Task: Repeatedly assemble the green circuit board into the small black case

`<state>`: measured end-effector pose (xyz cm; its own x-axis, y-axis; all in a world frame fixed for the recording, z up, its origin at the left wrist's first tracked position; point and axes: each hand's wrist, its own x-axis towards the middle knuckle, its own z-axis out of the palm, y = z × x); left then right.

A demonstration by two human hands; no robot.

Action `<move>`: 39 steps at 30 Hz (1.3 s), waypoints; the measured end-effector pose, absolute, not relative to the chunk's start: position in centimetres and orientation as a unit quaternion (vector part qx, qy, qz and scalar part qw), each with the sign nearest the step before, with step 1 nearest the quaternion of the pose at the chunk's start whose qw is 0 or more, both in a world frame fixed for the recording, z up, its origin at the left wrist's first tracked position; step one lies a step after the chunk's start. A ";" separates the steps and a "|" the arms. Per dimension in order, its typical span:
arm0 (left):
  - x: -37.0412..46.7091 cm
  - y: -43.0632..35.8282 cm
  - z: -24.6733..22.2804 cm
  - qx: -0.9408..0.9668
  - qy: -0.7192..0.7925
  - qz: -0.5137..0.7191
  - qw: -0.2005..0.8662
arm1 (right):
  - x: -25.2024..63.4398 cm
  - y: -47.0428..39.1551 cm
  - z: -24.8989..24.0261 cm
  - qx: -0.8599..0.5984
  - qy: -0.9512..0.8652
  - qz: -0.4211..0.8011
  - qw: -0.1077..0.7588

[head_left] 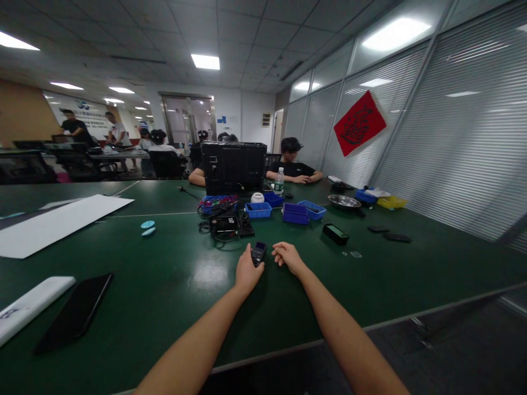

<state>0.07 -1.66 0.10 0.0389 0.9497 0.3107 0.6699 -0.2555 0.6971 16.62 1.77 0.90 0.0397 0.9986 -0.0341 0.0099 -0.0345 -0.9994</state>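
Observation:
A small dark handheld device (pixel 259 252) with a little screen rests in my left hand (pixel 247 271), whose fingers and thumb hold its sides, just over the green table (pixel 185 312). To the right of the device, a short gap away, is my right hand (pixel 288 257); its fingers are loosely curled and apart, with nothing visible between them. Beyond my hands lie a black boxy device (pixel 224 224) with cables and a blue tray (pixel 258 210) with a white ball (pixel 257 198) behind it.
A black monitor-like case (pixel 234 167) stands ahead, with a water bottle (pixel 279 182) beside it. At right are a black box (pixel 335 233) and a metal bowl (pixel 345 202). A black slab (pixel 76 312) lies at left. A person (pixel 293 164) sits across the table.

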 end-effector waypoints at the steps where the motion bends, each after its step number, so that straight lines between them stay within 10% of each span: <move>1: 0.0 -1.6 0.0 0.700 0.581 0.375 0.180 | 16.8 1.9 0.8 -0.526 -0.482 0.485 0.506; 39: -10.2 -4.0 3.2 0.707 0.662 0.235 0.083 | 18.0 2.2 0.8 -0.553 -0.519 0.450 0.471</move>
